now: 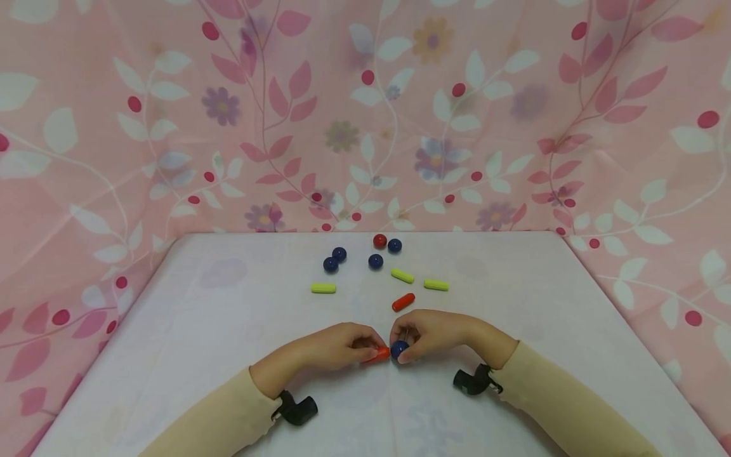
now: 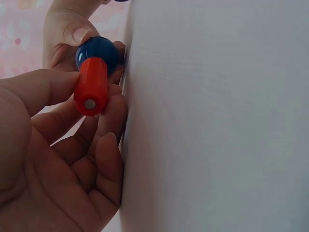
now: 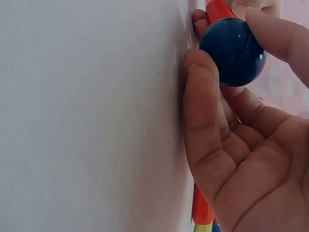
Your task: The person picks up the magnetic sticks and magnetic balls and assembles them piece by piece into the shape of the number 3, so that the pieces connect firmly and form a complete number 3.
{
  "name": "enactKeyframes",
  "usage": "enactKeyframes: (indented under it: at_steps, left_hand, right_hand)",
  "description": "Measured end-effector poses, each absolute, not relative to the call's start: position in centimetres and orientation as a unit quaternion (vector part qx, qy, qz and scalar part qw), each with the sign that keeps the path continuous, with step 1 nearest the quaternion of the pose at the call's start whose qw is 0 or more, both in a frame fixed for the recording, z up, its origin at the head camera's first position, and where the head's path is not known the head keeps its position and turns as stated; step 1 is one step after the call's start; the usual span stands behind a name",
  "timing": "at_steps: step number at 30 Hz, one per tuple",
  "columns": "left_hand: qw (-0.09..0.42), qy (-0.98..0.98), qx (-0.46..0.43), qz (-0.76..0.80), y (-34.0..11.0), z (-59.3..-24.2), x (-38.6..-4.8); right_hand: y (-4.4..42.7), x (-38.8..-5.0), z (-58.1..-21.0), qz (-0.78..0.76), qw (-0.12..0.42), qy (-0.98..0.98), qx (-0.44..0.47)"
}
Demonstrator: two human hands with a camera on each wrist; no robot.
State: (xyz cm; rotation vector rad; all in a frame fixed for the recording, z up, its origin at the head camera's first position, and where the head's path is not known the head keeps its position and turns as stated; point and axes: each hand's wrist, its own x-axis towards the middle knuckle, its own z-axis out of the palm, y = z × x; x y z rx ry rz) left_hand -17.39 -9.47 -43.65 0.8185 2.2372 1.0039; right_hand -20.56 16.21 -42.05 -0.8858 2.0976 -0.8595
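My left hand (image 1: 341, 346) pinches a red rod (image 2: 91, 87) between thumb and fingers, low over the white table. In the left wrist view the rod's near end shows a small grey metallic disc. Facing it, my right hand (image 1: 435, 333) holds a blue ball (image 3: 234, 52) between its thumb and fingers. The rod's far end meets the ball, and they appear to touch. Just beyond the hands lies another red rod (image 1: 403, 302) on the table.
Farther back lie yellow-green rods (image 1: 323, 288), several blue balls (image 1: 375, 261) and one red ball (image 1: 379, 241). The white table (image 1: 228, 304) ends at a pink floral cloth (image 1: 342, 114). A black wrist camera (image 1: 298, 409) sits at the left cuff, another black camera (image 1: 473, 381) at the right.
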Motion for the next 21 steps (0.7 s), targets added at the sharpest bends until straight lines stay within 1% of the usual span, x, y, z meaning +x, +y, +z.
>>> enactKeyframes:
  at_steps: [9,16,21]
  left_hand:
    - [0.281,0.83,0.303,0.376,-9.3,-43.52,-17.31]
    - [0.266,0.839,0.29,0.376,-9.26,-43.42,-17.32]
    - [0.267,0.84,0.281,0.38,-9.31,-43.59,-17.36]
  right_hand:
    - [16.06,-20.54,-42.25,-0.339,0.35,0.805,-0.339]
    - [16.04,-20.43,-42.24,-0.326,0.338,0.82,-0.328]
    - [15.99,-20.44,-42.21,-0.319,0.333,0.824,-0.329]
